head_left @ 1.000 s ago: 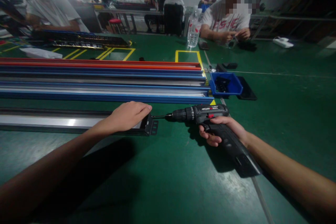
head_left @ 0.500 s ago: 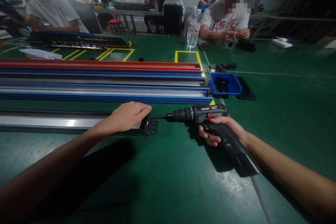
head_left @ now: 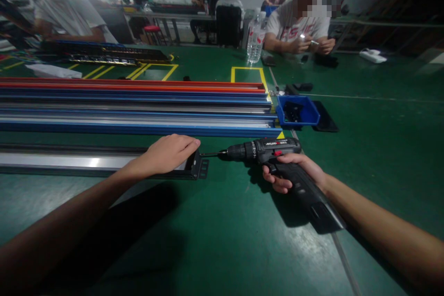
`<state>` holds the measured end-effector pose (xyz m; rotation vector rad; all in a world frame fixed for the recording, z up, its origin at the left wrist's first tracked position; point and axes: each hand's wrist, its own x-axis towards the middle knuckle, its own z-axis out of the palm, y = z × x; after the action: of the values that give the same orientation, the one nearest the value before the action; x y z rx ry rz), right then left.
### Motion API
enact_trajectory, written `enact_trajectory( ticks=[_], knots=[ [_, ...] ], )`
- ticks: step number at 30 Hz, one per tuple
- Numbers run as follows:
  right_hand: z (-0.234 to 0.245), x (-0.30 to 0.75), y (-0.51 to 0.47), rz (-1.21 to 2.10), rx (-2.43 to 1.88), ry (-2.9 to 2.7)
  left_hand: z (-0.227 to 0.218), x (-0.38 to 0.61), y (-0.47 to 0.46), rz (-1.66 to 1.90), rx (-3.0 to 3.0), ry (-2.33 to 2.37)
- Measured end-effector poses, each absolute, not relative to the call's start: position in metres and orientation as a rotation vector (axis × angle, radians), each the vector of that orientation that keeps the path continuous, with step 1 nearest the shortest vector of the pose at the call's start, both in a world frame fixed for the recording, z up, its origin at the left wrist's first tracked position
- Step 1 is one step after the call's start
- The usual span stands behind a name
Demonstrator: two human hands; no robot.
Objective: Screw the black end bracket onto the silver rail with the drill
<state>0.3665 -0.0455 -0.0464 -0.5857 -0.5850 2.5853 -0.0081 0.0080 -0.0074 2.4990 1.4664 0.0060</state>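
Green table: Under our hands, the table point(head_left: 239, 236) fills the bottom of the frame.
Right hand: Our right hand point(head_left: 315, 172), right of the middle, has its fingers curled tight round the drill's handle.
Drill: The black drill point(head_left: 265, 149) lies on its side, right of the middle, nose to the left. We guess it is hard and a bit heavy, so the fat handle is the best place to hold.
Drill bit: The thin bit point(head_left: 210, 154) reaches the bar's end. We cannot tell if it sits in a screw.
Left hand: Our left hand point(head_left: 166, 153), left of the middle, lies over the bar's end. Its fingertips are hidden, so we cannot tell how hard they press.
Black bar: The long bar point(head_left: 74, 161) runs off the left edge. It looks stiff, and its shiny strip may be slippery. Holding down near the end should stop it sliding.
End plate: A small black plate with slots point(head_left: 204, 169) sticks out beside our left hand.
Blue bin: Right of the middle, the open bin point(head_left: 301, 123) holds small black parts point(head_left: 293, 112), too dark to name.
Coloured rails: Blue rails point(head_left: 145, 128) and a red rail point(head_left: 132, 84) lie beyond the bar.
Bottles: Clear bottles point(head_left: 255, 41) stand at the upper middle. We cannot tell how full.
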Motion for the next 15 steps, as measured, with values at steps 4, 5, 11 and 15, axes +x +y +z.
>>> enact_trajectory(
  ticks=[4,5,11,15],
  knots=[
    [-0.0457,0.3667,-0.0455,2.587,-0.602,-0.588,-0.0072,-0.0088,0.008,0.014,2.493,1.463],
    [-0.0456,0.3666,-0.0456,2.587,-0.604,-0.587,-0.007,-0.0089,0.0079,0.016,2.497,1.46],
    [-0.0457,0.3659,-0.046,2.57,-0.612,-0.595,-0.0065,-0.0081,0.0078,0.015,2.494,1.458],
    [-0.046,0.3654,-0.0462,2.564,-0.626,-0.588,-0.0073,-0.0089,0.0089,0.012,2.499,1.451]
  ],
)
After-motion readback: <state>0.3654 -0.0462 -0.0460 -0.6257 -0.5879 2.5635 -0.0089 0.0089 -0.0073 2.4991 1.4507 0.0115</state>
